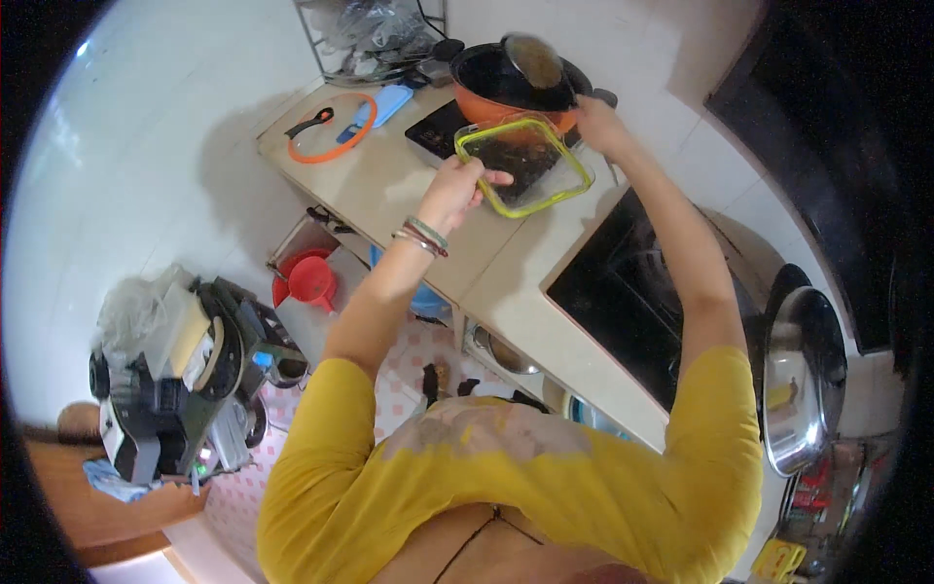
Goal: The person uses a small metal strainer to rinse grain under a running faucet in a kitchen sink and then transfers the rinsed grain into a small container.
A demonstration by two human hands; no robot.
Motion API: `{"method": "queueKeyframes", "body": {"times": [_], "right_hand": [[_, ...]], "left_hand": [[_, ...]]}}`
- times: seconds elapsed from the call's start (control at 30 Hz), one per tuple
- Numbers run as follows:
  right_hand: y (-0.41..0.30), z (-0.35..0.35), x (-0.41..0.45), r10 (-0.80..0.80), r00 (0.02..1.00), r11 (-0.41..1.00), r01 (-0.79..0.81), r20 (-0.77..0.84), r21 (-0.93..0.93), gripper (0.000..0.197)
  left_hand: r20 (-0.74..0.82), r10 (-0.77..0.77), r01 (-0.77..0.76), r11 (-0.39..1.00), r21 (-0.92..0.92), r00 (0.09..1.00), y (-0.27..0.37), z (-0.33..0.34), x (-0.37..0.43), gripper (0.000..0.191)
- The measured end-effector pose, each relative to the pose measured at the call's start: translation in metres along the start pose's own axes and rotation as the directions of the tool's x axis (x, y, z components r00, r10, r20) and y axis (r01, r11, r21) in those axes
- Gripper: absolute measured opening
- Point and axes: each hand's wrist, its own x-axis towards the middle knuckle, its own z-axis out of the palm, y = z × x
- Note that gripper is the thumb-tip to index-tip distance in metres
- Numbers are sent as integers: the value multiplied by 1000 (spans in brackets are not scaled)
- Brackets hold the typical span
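Note:
My left hand (460, 188) grips the near left corner of a clear rectangular container (570, 196) with a lime-green rim. Dark patches show through it; I cannot tell whether they are contents or the black surface behind. My right hand (602, 128) is closed around the handle of a ladle or skimmer, largely hidden by the fingers. Its round head (538, 62), blurred and brownish inside, is tilted over an orange pot (481, 102) with a black interior. That pot stands on a black portable cooktop (434, 135), just beyond the container.
An orange-rimmed glass lid (328, 157) and a light blue item (392, 104) lie at the counter's left end. Right of me are a black built-in hob (606, 285) and a shiny metal pan or lid (799, 387). A red dipper (312, 281) and a cluttered rack (219, 350) sit lower left.

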Motion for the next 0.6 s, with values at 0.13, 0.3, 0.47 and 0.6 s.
{"method": "queueKeyframes", "body": {"times": [0.13,0.3,0.47,0.6], "right_hand": [[-12,20,5,98,995,754,-59,23,-655,35],[-35,17,2,160,986,723,-88,41,-685,46],[-18,33,-9,119,988,759,-157,-102,-631,46],[-34,36,-11,249,960,774,-277,-128,-569,43]], "left_hand": [[47,-52,53,998,-27,998,-4,-32,3,20],[127,-30,39,997,-66,992,-7,-57,19,14],[250,-107,118,992,-32,962,5,-67,31,10],[283,-133,158,985,-68,950,5,-75,37,9]]}}
